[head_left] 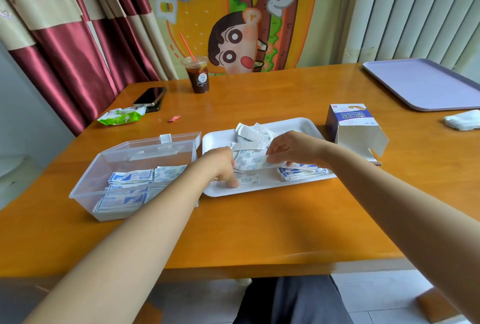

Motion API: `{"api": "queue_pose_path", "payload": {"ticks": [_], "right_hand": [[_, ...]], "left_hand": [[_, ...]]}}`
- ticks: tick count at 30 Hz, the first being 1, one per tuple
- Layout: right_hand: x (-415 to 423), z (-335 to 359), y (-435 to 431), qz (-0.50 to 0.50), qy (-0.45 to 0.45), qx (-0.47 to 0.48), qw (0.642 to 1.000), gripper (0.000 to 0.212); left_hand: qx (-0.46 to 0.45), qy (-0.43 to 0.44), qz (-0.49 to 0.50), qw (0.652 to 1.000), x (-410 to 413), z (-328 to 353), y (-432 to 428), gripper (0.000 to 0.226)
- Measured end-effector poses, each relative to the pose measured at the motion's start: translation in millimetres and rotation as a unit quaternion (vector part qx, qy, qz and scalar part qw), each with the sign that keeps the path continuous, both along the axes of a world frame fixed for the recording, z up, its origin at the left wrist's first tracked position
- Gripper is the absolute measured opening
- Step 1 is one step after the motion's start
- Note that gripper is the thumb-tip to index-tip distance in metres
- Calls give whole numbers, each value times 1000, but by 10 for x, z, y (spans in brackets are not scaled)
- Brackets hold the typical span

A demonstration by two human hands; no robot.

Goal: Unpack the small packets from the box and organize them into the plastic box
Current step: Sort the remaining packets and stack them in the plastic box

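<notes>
— Where are the packets?

— Most lie in a loose heap (pixel 250 136) on the white tray (pixel 302 124) in the middle of the bench (pixel 259 225). A neat stack (pixel 301 173) sits at the tray's near right corner. More sorted packets (pixel 131 177) lie flat in rows inside the clear plastic box (pixel 85 188), just left of the tray, with its lid tipped up at the far side.

— And the hands?

— The right hand (pixel 293 149) is over the heap, thumb and fingers pinching one pale packet (pixel 255 165). The left hand (pixel 220 165) reaches down to the tray's near edge with fingers curled, the tips on or beside a packet. Whether it grips anything, I cannot tell.

— The cardboard box?

— The cardboard box (pixel 355 129) stands just right of the tray, its flap open toward the near side.

— Anything else?

— Far left are a phone (pixel 150 97), a green wrapper (pixel 120 116) and a lidded iced drink (pixel 198 77). A lilac tray (pixel 426 84) sits at the far right.
</notes>
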State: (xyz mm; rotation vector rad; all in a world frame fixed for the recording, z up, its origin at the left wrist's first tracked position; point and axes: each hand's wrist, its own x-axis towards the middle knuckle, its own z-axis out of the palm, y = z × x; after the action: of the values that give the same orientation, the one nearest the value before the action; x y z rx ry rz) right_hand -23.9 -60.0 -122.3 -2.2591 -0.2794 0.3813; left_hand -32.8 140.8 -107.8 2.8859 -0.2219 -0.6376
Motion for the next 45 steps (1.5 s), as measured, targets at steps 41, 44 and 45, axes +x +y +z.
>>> {"api": "queue_pose_path", "payload": {"ticks": [41,44,45], "right_hand": [[82,-74,-144,-63,-52,108,991,11],[59,-45,-85,-15,-90,66,994,15],[51,-34,-60,5,-105,52,993,12]], "left_hand": [[-222,-55,163,960,250,-169,-50,24],[-291,-56,151,943,219,-99,-59,22],[-303,-58,144,940,207,-81,-59,25]]}}
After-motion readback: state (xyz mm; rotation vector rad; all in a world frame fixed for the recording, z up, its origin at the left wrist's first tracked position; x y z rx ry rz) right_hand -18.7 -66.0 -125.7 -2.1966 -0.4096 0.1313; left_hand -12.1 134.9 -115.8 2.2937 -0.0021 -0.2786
